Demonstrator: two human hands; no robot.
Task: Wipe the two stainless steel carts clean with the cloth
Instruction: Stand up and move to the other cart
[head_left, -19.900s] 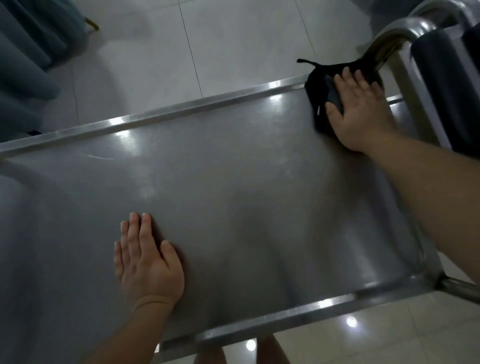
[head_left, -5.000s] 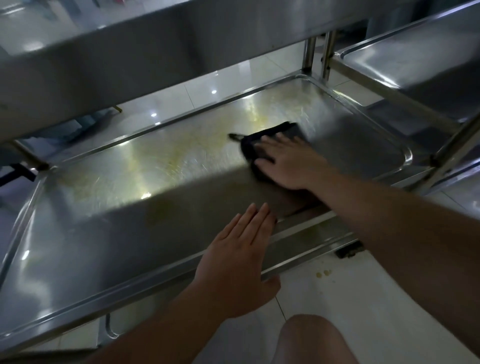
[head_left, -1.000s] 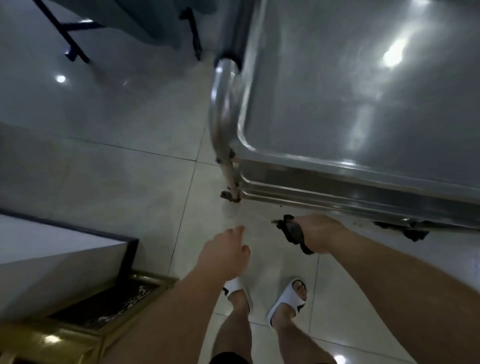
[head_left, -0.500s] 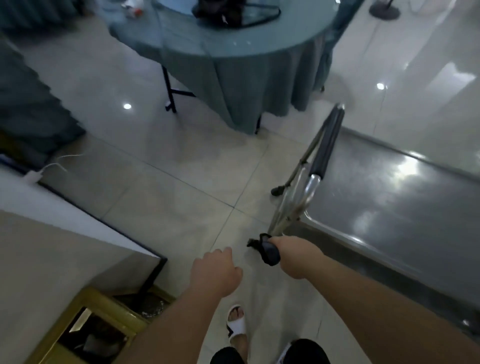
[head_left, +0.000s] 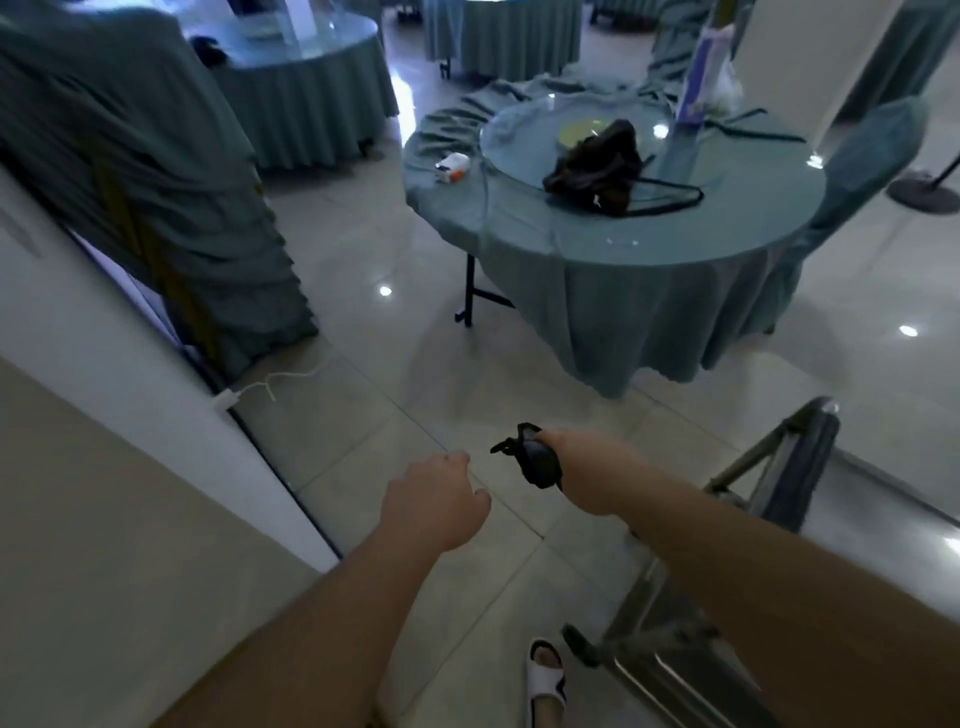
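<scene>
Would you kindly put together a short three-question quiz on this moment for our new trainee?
1. True or false: the right hand grips the black cloth.
2. The left hand holds: A) a spray bottle, B) nothing, C) a sponge.
3. Fill in: the black bag lies on a round table draped in a ____ cloth.

Key: 1 true; 2 B; 3 teal.
</scene>
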